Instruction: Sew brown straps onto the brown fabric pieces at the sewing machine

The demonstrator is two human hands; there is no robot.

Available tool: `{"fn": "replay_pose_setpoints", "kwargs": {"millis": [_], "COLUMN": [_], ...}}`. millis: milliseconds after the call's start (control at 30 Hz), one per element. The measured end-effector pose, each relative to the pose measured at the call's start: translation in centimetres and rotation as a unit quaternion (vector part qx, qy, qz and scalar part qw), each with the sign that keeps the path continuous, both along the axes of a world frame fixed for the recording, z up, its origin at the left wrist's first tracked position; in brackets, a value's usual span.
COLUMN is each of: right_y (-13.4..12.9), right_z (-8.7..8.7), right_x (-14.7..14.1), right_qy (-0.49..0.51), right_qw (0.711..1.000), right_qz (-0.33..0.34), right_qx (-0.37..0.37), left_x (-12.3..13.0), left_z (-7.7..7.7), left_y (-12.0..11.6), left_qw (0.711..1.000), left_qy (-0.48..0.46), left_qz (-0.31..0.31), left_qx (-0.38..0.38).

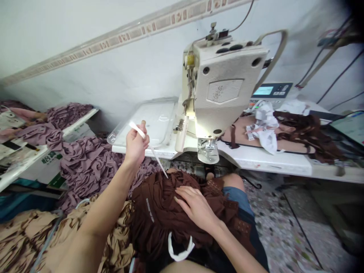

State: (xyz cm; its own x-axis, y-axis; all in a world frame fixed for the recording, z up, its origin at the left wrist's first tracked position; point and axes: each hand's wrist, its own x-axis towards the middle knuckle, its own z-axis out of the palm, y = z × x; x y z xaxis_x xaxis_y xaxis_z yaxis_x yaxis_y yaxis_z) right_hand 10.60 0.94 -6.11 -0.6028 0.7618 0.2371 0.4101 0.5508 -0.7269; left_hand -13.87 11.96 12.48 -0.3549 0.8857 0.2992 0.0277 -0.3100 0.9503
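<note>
Fabric (91, 163), mauve and crumpled, is heaped at the left, with tan cloth (25, 231) nearer the body. The left hand (136, 146) is raised, thumb and fingers clamped on a white strip (137, 129) that slants down to the brown garments (159, 204) on the lap. A pull too hard or too sideways could slip it from that pinch, or drag folds up with it — the bundle looks loose. At its lower edge curves a white loop (180, 254), which could snag if the pile shifts. The right hand (196, 206) lies flat on the brown folds, fingers close together, thumb a little apart; pressing too lightly, it might let them slide. Beyond stands the sewing machine (227, 94).
</note>
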Motion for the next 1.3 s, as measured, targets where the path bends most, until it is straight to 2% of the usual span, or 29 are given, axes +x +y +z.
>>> {"fn": "replay_pose_setpoints", "kwargs": {"millis": [133,233,300,433,467,500,533,633,667,733,767,833,900,967,1167,1233,1300], "right_y": [-0.3,-0.4,-0.3,0.5,0.7,0.8,0.8,0.2,-0.1,-0.6,-0.8,-1.0,-1.1,-1.3,-2.2,-2.2,-1.8], "right_z": [-0.1,-0.3,-0.7,-2.2,-2.7,-3.2,-3.7,-5.2,-5.6,-6.4,-6.7,-7.1,-7.5,-7.8,-8.7,-8.7,-8.7], "right_x": [-0.1,0.0,0.9,5.0,6.3,7.5,8.6,10.4,10.6,10.8,10.9,11.0,11.4,11.7,12.8,13.4,14.5], "right_qy": [0.014,0.046,0.081,0.104,0.090,0.072,0.055,0.026,0.023,0.022,0.024,0.033,0.043,0.048,0.050,0.058,0.062], "right_qw": [1.000,0.999,0.994,0.980,0.979,0.978,0.978,0.980,0.981,0.983,0.983,0.983,0.982,0.980,0.972,0.967,0.961], "right_qz": [-0.008,-0.022,-0.060,-0.150,-0.152,-0.148,-0.142,-0.149,-0.154,-0.154,-0.150,-0.146,-0.156,-0.172,-0.216,-0.231,-0.244], "right_qx": [-0.010,-0.018,-0.028,-0.085,-0.106,-0.126,-0.139,-0.130,-0.118,-0.102,-0.100,-0.103,-0.100,-0.091,-0.071,-0.088,-0.119], "left_x": [-1.1,-0.5,0.3,1.4,1.5,1.7,1.8,2.4,2.3,1.3,0.3,-2.2,-4.5,-5.6,-3.3,-3.0,-3.0], "left_z": [0.0,-1.5,-3.1,-8.2,-9.9,-11.5,-13.2,-17.3,-18.1,-18.7,-18.6,-18.1,-17.7,-18.0,-22.3,-22.7,-21.8], "left_y": [4.1,4.2,2.0,-5.6,-7.6,-9.5,-11.1,-14.8,-15.5,-16.2,-16.2,-16.0,-16.2,-17.1,-21.4,-21.7,-21.4], "left_qw": [0.998,0.990,0.979,0.942,0.888,0.822,0.803,0.785,0.775,0.756,0.752,0.773,0.775,0.773,0.782,0.793,0.801], "left_qy": [0.050,0.132,0.203,0.332,0.454,0.559,0.583,0.607,0.620,0.640,0.641,0.611,0.606,0.608,0.589,0.573,0.562], "left_qz": [0.017,0.022,0.017,-0.026,-0.063,-0.097,-0.104,-0.086,-0.055,-0.011,-0.011,-0.045,-0.030,-0.017,0.094,0.118,0.134], "left_qx": [-0.029,-0.038,-0.031,-0.030,-0.036,-0.049,-0.063,-0.093,-0.108,-0.139,-0.153,-0.166,-0.175,-0.181,-0.180,-0.171,-0.153]}}
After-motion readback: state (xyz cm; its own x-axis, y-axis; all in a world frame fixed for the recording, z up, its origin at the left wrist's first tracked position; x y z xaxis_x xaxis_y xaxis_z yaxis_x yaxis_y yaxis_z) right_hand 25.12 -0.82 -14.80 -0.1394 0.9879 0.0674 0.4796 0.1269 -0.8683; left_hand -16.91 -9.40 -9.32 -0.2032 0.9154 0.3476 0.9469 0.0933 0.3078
